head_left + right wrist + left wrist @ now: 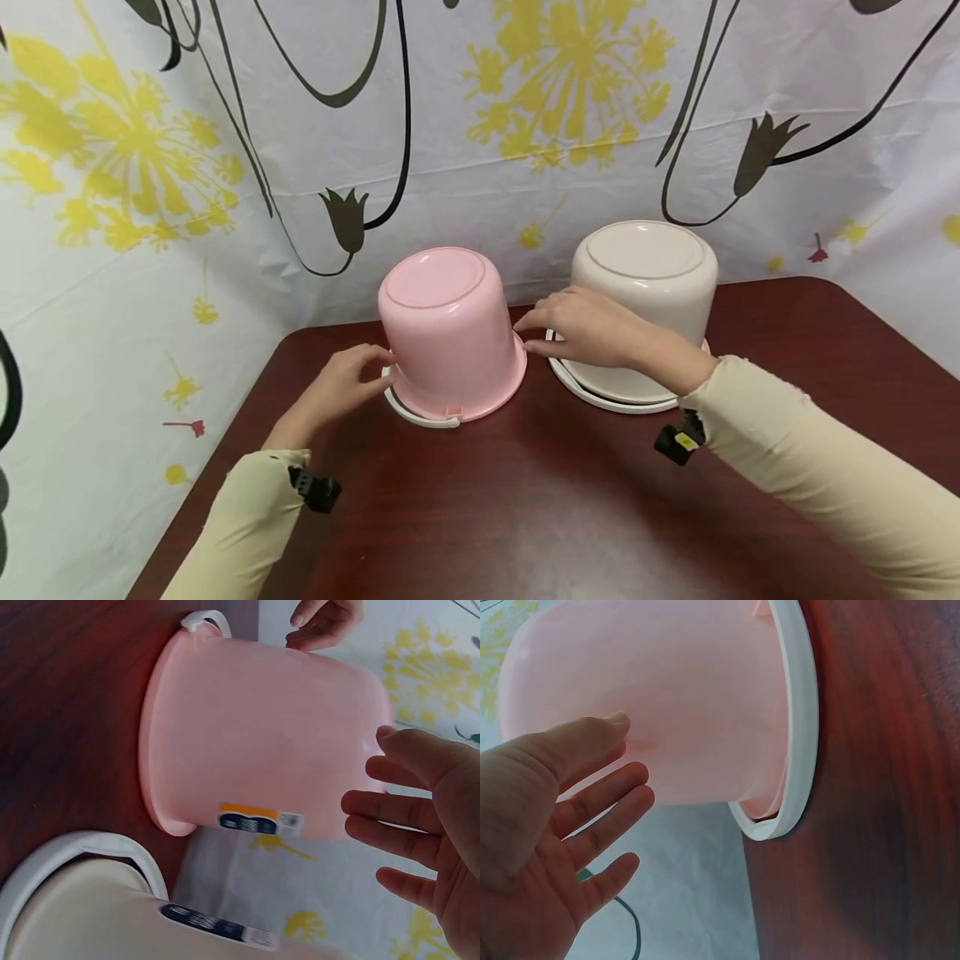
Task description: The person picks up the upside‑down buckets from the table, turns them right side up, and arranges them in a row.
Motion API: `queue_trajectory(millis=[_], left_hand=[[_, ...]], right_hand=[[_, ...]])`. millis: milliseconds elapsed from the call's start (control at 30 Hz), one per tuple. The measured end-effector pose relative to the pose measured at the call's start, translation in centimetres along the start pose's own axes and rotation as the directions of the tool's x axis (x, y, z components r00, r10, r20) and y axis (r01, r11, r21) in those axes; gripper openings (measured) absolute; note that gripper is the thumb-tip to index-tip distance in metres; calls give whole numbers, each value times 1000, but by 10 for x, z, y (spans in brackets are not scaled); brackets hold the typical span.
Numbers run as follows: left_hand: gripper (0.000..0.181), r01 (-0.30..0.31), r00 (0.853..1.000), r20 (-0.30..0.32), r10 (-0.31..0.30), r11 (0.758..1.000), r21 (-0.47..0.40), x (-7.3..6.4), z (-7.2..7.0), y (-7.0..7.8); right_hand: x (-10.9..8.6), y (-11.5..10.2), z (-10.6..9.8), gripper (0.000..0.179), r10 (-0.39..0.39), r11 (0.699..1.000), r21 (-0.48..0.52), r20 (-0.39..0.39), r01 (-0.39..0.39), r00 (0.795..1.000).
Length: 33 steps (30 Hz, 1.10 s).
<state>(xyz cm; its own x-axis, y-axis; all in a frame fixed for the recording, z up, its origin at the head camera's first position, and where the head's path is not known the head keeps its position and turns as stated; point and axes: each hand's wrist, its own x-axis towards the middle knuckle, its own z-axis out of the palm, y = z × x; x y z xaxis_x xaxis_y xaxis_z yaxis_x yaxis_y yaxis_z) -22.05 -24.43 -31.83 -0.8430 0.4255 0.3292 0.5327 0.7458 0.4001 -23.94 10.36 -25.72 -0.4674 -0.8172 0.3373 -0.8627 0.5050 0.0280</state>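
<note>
A pink bucket [457, 350] stands upside down on the table, its white handle [420, 418] lying round the rim at the front left. To its left is my left hand [341, 390], fingers spread and loosely bent beside the wall; in the left wrist view nothing is in its grasp. My right hand [581, 325] reaches over from the other side, fingers extended near the bucket's right wall, also holding nothing. Behind that hand, a cream bucket [652, 271] is likewise upturned, with a white handle [600, 400] round its rim. A label [259, 820] shows on the pink bucket.
The dark red-brown table [450, 517] ends at a back edge close behind both buckets. A white cloth [450, 125] with yellow and grey flowers hangs behind and at the sides. Each sleeve has a small black camera [678, 440] at the wrist.
</note>
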Motion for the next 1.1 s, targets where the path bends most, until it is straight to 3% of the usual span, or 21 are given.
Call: queue_trajectory(millis=[200, 467, 1100], left_hand=[[23, 17, 999, 29, -16, 999, -34, -2, 10, -2], [18, -21, 999, 38, 24, 996, -88, -3, 22, -6], [21, 73, 982, 185, -39, 981, -179, -7, 38, -4]], right_hand=[[2, 3, 23, 22, 0, 1000, 28, 24, -1, 1000], [5, 8, 55, 21, -12, 997, 71, 65, 8, 998], [14, 4, 103, 7, -1, 985, 172, 136, -23, 991]])
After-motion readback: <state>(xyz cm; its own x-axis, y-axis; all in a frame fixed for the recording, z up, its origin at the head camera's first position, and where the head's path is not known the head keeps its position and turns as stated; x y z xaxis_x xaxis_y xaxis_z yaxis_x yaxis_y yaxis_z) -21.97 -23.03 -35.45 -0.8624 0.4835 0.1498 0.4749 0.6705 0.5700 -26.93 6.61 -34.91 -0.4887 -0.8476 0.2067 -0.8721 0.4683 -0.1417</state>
